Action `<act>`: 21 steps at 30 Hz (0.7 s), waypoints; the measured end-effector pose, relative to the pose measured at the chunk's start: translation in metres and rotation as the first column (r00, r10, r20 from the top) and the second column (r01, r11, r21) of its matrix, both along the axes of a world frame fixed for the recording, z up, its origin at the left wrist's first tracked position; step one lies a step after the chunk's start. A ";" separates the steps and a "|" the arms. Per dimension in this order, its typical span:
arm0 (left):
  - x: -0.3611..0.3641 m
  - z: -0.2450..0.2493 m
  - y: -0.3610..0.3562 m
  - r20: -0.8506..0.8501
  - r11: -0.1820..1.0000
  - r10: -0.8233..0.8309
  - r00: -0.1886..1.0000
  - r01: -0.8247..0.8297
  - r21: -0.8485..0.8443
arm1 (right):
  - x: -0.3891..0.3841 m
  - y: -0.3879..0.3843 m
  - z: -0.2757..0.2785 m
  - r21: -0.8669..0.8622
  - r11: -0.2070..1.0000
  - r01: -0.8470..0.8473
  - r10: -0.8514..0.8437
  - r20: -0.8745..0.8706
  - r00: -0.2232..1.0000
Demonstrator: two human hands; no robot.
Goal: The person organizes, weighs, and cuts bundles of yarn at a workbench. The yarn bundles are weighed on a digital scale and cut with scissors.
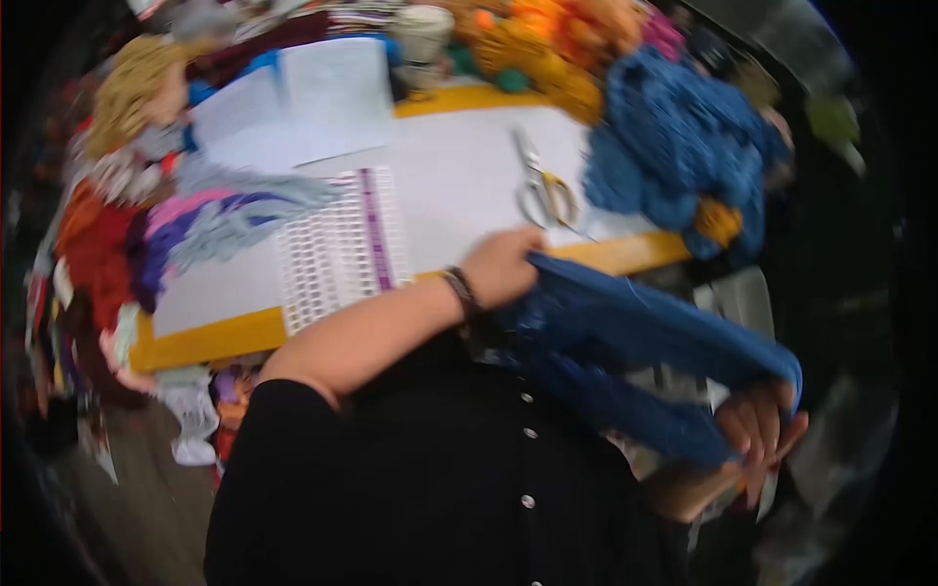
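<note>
My left hand (pixel 500 266), with a dark bracelet on the wrist, is shut on one end of a length of dark blue fabric (pixel 625 327) at the table's near edge. My right hand (pixel 764 430) grips the other end lower right, beside my black buttoned top. The fabric is stretched in a loop between both hands. Scissors (pixel 543 188) lie on the white board just beyond my left hand.
A white board with a yellow border (pixel 210 337) carries a white plastic mesh sheet (pixel 327 249) with a purple tape measure (pixel 374 230). Papers (pixel 303 98) lie at the back. Blue yarn (pixel 684 146), orange yarn (pixel 547 49) and mixed fabric scraps (pixel 107 244) ring the board.
</note>
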State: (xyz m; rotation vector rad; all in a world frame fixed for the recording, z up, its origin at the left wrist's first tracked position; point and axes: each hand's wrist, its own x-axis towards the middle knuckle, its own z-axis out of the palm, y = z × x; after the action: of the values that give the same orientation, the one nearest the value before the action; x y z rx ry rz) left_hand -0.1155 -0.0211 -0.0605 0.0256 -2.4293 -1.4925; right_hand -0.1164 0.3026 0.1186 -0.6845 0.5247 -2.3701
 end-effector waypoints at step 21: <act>0.002 0.029 -0.070 0.370 0.673 -0.113 0.922 -0.203 0.711 | -0.009 0.018 0.001 -0.193 0.964 0.181 -0.154 0.146 0.977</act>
State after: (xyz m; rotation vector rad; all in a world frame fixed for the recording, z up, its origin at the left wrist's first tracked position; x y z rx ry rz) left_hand -0.1134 -0.0912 -0.0310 0.6034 -1.8292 -2.5480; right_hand -0.1250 0.3206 0.1200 -0.5894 0.2939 -2.6335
